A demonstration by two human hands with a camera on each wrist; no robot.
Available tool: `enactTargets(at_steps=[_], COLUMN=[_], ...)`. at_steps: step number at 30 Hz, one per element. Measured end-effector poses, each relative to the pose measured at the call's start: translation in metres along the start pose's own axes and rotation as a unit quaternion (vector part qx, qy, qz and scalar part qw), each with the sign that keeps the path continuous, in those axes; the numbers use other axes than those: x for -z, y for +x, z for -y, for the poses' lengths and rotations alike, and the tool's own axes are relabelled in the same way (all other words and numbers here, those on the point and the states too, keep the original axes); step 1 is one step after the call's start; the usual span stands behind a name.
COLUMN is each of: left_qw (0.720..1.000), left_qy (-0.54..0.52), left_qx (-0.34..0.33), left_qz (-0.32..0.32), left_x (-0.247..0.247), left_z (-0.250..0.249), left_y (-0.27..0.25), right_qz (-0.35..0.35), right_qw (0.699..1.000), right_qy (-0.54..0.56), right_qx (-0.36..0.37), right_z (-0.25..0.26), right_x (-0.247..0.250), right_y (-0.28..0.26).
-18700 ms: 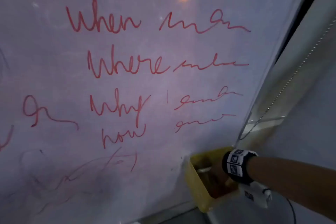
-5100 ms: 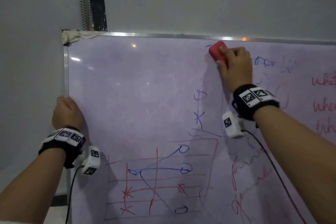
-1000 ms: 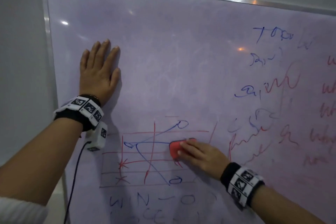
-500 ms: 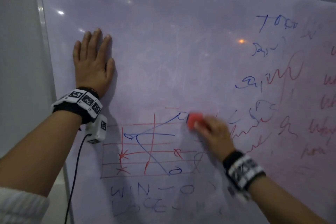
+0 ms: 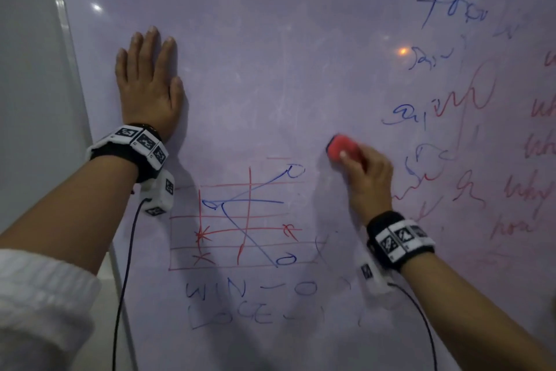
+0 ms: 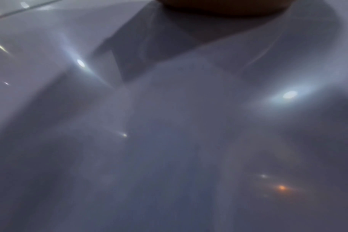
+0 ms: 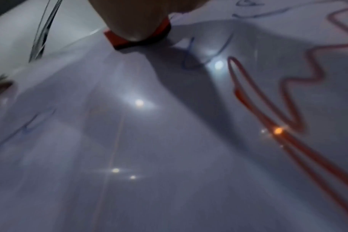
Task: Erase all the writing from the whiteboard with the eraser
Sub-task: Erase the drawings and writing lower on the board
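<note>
Head view: right hand grips eraser mid-whiteboard; left hand flat, fingers straight, near left frame.

Office or classroom: wall-mounted whiteboard

The left hand lies flat with straight fingers pointing up, arm extended, while the right hand, fingers curled, grips a small red block eraser, forearm angled upward.
</note>
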State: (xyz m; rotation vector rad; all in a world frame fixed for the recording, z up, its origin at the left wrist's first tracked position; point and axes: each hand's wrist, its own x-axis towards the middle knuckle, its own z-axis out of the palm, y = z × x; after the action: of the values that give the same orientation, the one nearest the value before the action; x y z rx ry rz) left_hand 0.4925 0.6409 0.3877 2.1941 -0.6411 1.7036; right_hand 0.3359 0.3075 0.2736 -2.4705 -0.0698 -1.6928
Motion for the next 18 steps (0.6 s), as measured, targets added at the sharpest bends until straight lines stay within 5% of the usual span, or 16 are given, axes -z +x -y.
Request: enactTargets(at_steps=[4, 8, 11, 14, 18], left_qw=[1.000, 1.000, 1.000, 1.000, 0.999], left_qy=[0.013, 0.010, 0.008, 0.005, 0.000], left_qx=[0.002, 0.005, 0.003, 0.001, -0.031], left_qz=[-0.010, -0.006, -0.003, 0.004, 0.028], left_x=[-0.001, 0.000, 0.001, 0.003, 0.004], left_z=[-0.001, -0.003, -0.001, 0.000, 0.010], left_y=[-0.001, 0.000, 0.000, -0.001, -0.005], right_qz=[0.121, 0.136, 0.076, -0.074, 0.000], right_qw=[0.942, 0.913, 0.963, 0.990, 0.999], right_qy=[-0.062, -0.086, -0.090, -0.045, 0.046], right_qx=[0.307, 0.375, 0.243, 0.108, 0.017], right_z=[-0.016, -0.006, 0.006, 0.023, 0.040], right_x=[-0.019, -0.006, 0.009, 0.026, -0.007], right_y=[-0.124, -0.082, 0.019, 0.094, 0.031])
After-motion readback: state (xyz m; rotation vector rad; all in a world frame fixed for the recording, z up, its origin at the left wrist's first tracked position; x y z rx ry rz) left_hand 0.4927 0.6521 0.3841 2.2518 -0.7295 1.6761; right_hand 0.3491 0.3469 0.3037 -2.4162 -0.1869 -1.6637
